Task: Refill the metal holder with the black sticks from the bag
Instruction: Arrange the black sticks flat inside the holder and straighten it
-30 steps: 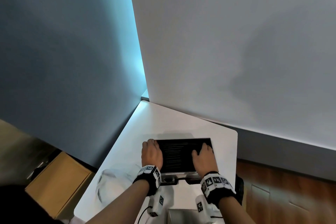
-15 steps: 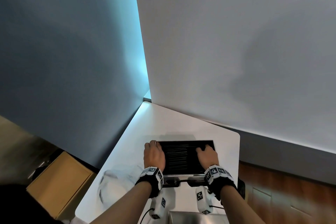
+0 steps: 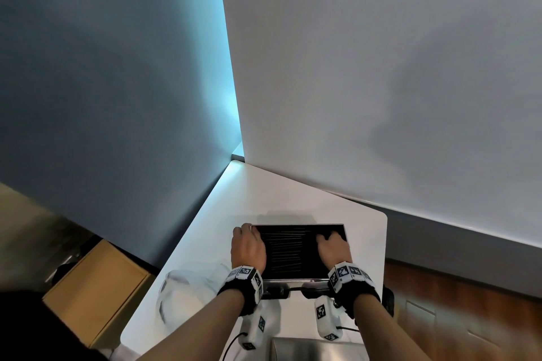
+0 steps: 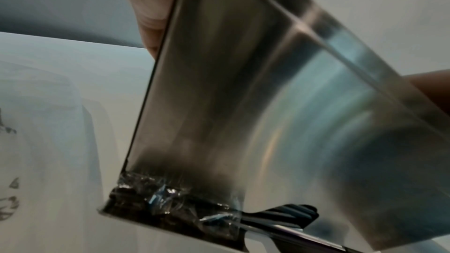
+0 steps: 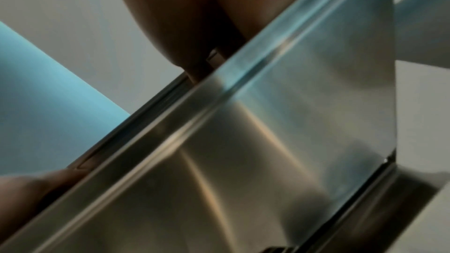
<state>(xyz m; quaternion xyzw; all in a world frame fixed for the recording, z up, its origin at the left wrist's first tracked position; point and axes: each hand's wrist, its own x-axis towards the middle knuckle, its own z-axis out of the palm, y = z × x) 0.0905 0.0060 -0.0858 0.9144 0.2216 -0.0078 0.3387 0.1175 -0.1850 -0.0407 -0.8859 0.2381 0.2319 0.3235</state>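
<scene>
The metal holder (image 3: pixel 296 280) is a shallow rectangular steel box on the white table, filled with black sticks (image 3: pixel 289 249) lying side by side. My left hand (image 3: pixel 247 246) grips its left end, fingers curled over the rim. My right hand (image 3: pixel 333 246) grips the right end, fingers curled inside onto the stick ends. In the left wrist view the holder's steel wall (image 4: pixel 219 84) fills the frame with my thumb (image 4: pixel 151 7) against it. The right wrist view shows the holder's wall (image 5: pixel 268 141) under my palm (image 5: pixel 182 16). The clear plastic bag (image 3: pixel 187 287) lies crumpled to the left.
The small white table (image 3: pixel 293 193) stands in a corner between a blue wall and a white wall. A black-handled tool (image 3: pixel 293 291) lies just below the holder. Another steel piece (image 3: pixel 316 349) sits at the near edge. A cardboard box (image 3: pixel 96 287) is on the floor at left.
My right hand's fingers have drawn back from the middle of the sticks to the holder's right end. The left hand has stayed on the left rim.
</scene>
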